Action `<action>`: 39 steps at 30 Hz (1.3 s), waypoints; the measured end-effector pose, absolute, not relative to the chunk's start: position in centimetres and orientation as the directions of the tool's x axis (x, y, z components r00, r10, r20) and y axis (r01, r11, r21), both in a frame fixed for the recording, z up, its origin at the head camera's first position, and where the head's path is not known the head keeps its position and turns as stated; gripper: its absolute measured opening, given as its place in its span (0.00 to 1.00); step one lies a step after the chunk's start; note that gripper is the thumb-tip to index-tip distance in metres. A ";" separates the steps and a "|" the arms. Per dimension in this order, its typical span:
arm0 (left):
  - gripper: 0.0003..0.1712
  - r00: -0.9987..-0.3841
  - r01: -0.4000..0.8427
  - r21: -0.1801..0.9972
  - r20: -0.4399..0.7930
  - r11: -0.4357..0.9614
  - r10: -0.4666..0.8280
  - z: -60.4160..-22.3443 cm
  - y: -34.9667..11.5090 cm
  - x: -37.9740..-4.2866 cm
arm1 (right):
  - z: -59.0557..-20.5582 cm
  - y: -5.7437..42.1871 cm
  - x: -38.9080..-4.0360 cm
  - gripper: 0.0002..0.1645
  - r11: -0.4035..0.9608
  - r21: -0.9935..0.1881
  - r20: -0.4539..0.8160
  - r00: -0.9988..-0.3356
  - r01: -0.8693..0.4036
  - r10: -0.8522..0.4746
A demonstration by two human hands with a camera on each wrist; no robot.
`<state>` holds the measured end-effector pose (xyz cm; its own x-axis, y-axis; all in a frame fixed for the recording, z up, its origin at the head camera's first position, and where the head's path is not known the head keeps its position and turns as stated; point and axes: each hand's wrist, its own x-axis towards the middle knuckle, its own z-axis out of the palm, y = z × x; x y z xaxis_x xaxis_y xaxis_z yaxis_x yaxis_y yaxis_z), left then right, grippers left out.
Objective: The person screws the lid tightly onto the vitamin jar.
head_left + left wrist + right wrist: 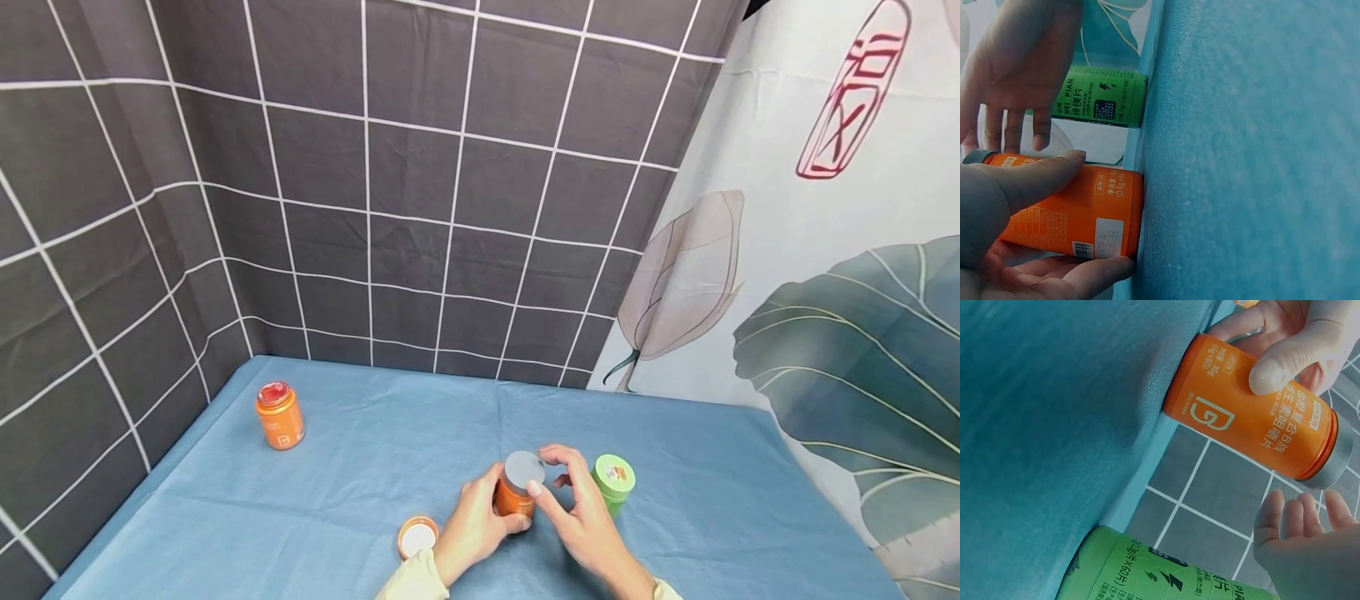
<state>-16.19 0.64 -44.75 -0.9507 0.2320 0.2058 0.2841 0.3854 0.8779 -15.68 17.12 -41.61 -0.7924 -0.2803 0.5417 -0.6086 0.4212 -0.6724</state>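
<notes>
My left hand (474, 523) grips an orange bottle (1254, 406) with a grey lid (524, 472), thumb and fingers round its body. The bottle stands upright on the blue cloth, its printed label facing the right wrist view. Beside the lid is my right hand (587, 518), fingers loosely bent and spread, thumb tip right at the lid's edge in the head view. In the right wrist view these fingertips (1304, 512) show a gap from the lid. Just beyond the right hand stands a green bottle (615, 481) with a light green lid, partly hidden by that hand.
At the far left of the table stands another orange bottle (280, 417) with a red top. An orange cap (417, 537) with a white inside lies by the left wrist. Blue cloth (360, 450) covers the table, and a dark gridded curtain (420, 183) hangs behind.
</notes>
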 end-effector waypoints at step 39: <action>0.32 -0.960 0.241 0.886 0.158 0.397 0.231 -44.8 0.7 -16.2 | -43.1 17.6 -16.3 0.16 0.441 -0.640 0.558 -0.775 -0.629 -0.297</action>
<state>-16.23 0.68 -44.81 -0.9601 0.2311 0.1577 0.2410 0.3965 0.8858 -16.33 17.58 -43.05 -0.7750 -0.2966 0.5580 -0.6295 0.4407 -0.6400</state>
